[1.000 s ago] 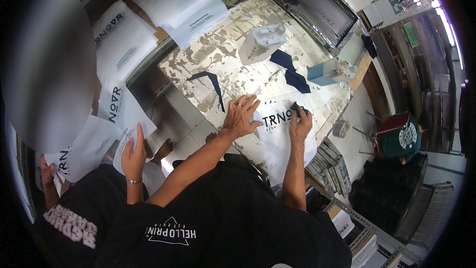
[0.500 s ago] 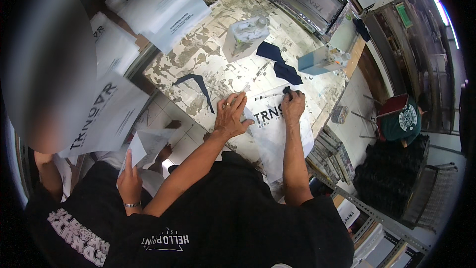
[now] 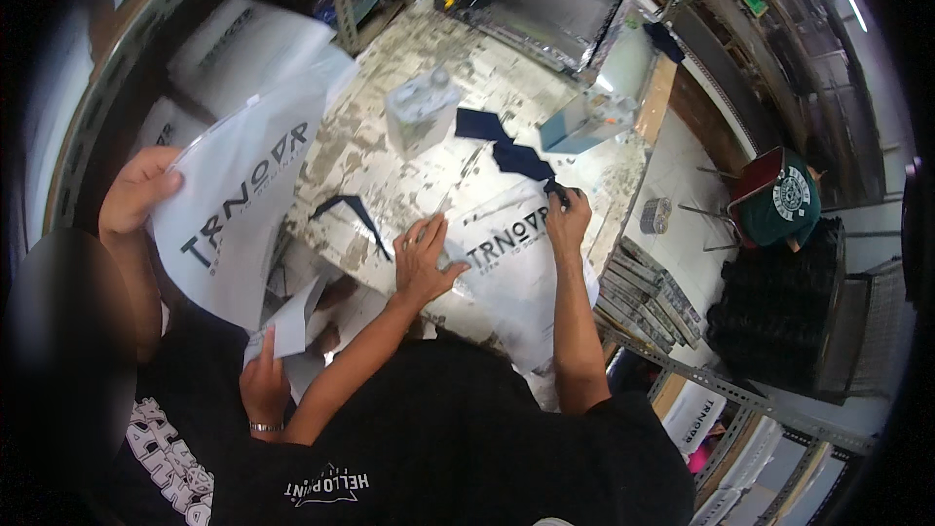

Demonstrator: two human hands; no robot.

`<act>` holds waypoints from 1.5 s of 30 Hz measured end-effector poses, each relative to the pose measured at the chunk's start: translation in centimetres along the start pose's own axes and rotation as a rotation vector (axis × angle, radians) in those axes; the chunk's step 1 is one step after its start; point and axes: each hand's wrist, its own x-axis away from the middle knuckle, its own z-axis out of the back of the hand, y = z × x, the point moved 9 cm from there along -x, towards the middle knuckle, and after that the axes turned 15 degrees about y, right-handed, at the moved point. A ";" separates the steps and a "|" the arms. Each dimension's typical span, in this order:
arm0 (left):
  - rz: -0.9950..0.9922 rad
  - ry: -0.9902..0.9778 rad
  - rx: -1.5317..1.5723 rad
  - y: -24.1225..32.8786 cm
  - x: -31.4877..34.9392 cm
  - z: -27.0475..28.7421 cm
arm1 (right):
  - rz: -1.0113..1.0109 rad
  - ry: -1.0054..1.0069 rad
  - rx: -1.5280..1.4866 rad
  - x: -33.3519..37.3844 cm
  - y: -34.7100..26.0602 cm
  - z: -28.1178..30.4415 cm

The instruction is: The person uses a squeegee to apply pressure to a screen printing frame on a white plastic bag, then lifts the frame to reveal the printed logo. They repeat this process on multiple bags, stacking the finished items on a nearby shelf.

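Note:
A white plastic bag with black printed lettering lies on the worktable, its near part hanging over the front edge. My left hand rests flat at the bag's left side, fingers spread, the thumb toward the lettering. My right hand pinches a small dark cloth at the bag's upper right, near the end of the print. Just beyond lie dark blue fabric pieces, close to the cloth in my fingers. A bent dark strip lies left of my left hand.
A whitish jug and a bluish jug stand on the paint-stained table. A framed printing screen sits at the back. On my left a co-worker's hand raises a printed white bag; their other hand holds white paper.
The co-worker has lifted a printed bag on the left. My right hand, with the cloth, has shifted slightly along the bag toward the fabric pieces. The whole view has shifted.

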 end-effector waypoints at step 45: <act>-0.327 -0.092 0.164 21.8 -29.9 -9.2 | -0.275 0.320 -0.482 -15.7 3.7 7.7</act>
